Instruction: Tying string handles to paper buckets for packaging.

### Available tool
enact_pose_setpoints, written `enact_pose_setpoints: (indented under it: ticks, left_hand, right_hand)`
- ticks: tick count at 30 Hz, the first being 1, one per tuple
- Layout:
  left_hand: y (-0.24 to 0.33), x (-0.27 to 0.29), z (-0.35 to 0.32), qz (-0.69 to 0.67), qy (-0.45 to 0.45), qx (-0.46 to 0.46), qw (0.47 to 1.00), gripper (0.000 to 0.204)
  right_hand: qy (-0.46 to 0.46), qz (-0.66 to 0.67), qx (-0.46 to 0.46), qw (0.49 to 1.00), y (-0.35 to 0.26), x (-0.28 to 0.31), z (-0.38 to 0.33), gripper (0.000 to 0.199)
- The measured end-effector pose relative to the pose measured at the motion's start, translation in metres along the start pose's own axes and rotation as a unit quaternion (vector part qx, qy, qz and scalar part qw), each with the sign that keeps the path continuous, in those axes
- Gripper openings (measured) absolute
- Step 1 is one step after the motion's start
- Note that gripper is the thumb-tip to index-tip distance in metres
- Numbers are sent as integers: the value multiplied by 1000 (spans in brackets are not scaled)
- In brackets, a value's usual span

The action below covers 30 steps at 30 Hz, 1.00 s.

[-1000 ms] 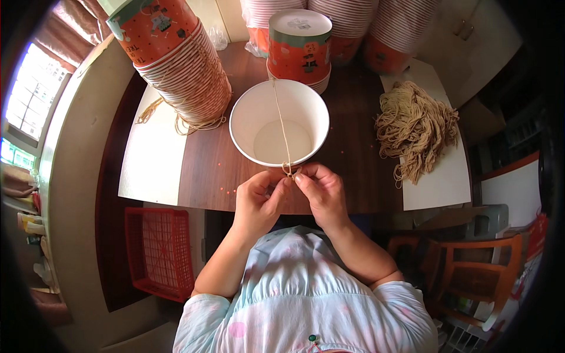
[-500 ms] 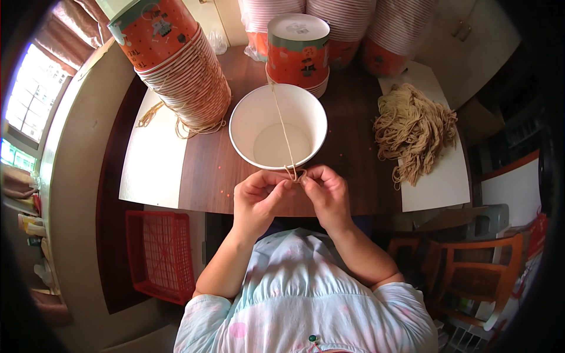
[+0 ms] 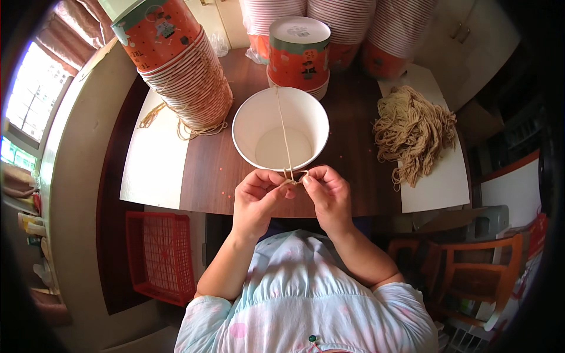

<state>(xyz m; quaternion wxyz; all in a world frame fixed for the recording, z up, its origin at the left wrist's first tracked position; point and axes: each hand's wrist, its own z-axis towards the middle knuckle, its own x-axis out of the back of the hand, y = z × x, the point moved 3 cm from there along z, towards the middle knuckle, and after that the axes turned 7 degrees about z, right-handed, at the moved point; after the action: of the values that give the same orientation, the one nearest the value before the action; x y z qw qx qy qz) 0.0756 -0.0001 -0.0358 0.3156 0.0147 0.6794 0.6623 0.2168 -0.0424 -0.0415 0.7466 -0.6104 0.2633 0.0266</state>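
Note:
A white-lined paper bucket [image 3: 253, 141] stands on the table with its mouth facing me. One tan cord [image 3: 284, 126] crosses its mouth from the far rim to the near rim. Just outside the near rim, my left hand [image 3: 257, 191] and my right hand [image 3: 328, 191] face each other, fingertips close together. Each pinches part of the cord, and a small loop or knot lies between them. The exact lacing of the knot is too small to make out.
A tall stack of buckets with cords [image 3: 197, 82] leans at the left. An upturned orange bucket [image 3: 299, 56] stands behind, before more stacks. At the right lies a heap of tan cords [image 3: 415, 132]. Below the table are a red plastic crate [image 3: 159, 256] and a wooden chair [image 3: 477, 267].
My fingers have shifted slightly on the cord, and the loop between them looks smaller and changed in shape. The bucket sits slightly lower and further right in view.

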Motion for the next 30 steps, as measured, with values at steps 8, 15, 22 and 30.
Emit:
enact_pose_setpoints:
  ticks: [8,15,22,30]
  left_hand:
    - [17,-19,-6,110,10,-81,991,44]
    - [18,-7,0,148,35,-48,987,42]
    - [21,-3,4,111,114,-74,984,33]
    - [38,5,5,108,103,-50,988,28]
  right_hand:
    - [-39,-28,-20,999,-1,-2,-1,6]
    - [-79,-3,-12,997,3,-7,0,4]
    - [-98,-38,-36,994,6,-9,0,4]
    - [-99,7,-106,989,-3,-15,-2,7]
